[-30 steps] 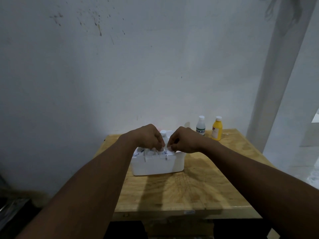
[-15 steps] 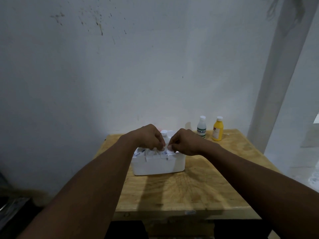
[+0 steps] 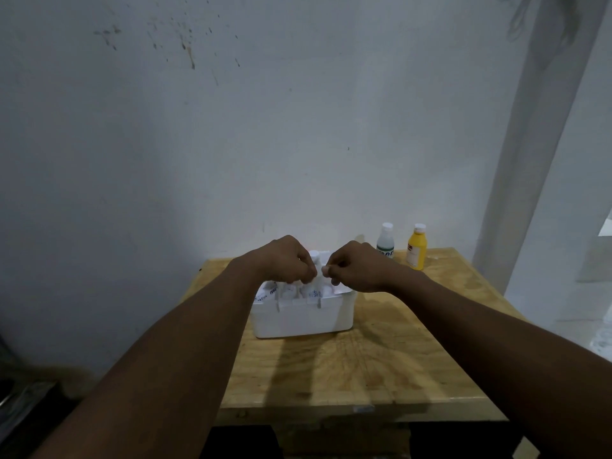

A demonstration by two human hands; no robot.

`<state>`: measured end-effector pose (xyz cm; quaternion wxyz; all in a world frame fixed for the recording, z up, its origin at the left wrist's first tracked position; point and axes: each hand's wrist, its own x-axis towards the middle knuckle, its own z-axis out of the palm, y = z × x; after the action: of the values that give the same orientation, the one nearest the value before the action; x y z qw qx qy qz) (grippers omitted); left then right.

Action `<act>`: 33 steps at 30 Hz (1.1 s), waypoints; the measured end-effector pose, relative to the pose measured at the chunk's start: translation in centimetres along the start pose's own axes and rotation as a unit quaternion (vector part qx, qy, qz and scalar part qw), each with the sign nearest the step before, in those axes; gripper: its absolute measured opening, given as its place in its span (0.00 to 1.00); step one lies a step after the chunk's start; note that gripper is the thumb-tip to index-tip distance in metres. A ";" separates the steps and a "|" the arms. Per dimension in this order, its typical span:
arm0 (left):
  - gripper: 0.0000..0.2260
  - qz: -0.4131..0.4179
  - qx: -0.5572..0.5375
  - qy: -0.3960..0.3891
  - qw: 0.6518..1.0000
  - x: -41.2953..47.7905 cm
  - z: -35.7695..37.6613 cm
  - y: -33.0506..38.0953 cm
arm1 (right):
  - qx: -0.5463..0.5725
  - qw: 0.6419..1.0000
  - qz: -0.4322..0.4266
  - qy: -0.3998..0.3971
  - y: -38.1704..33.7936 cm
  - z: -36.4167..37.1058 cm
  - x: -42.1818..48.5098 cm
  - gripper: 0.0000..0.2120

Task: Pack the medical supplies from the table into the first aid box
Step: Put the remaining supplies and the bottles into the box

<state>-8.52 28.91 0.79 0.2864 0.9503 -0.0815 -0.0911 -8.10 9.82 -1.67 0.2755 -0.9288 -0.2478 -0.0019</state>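
Both hands (image 3: 288, 261) (image 3: 357, 270) over box (image 3: 303, 318), contents unclear

Plywood table (image 3: 381, 366) against wall. White first aid box (image 3: 303, 318) at centre, slightly toward 11 o'clock. Clear bottle (image 3: 385, 241) and yellow bottle (image 3: 416, 248) upright, side by side, at 1 o'clock corner.

Rear wall (image 3: 298, 127): pale, painted, with dark specks and streaks (image 3: 185, 51) at upper left. A white pillar (image 3: 536, 154) stands at right, leaning in the wide-angle view. The table (image 3: 381, 369) is light plywood with visible grain, set against the wall. Floor at lower left is dark and indistinct. Lighting is dim, brighter at far right.
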 end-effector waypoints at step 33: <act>0.35 0.113 0.138 0.056 0.982 17.8 7.6 9.7 | -0.094 0.973 0.186 0.098 17.1 -8.0 4.4 0.24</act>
<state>6.10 13.19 -2.28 0.1655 0.9689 -0.1840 0.0075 4.71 -4.62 -3.03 0.2059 -0.9756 -0.0409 -0.0651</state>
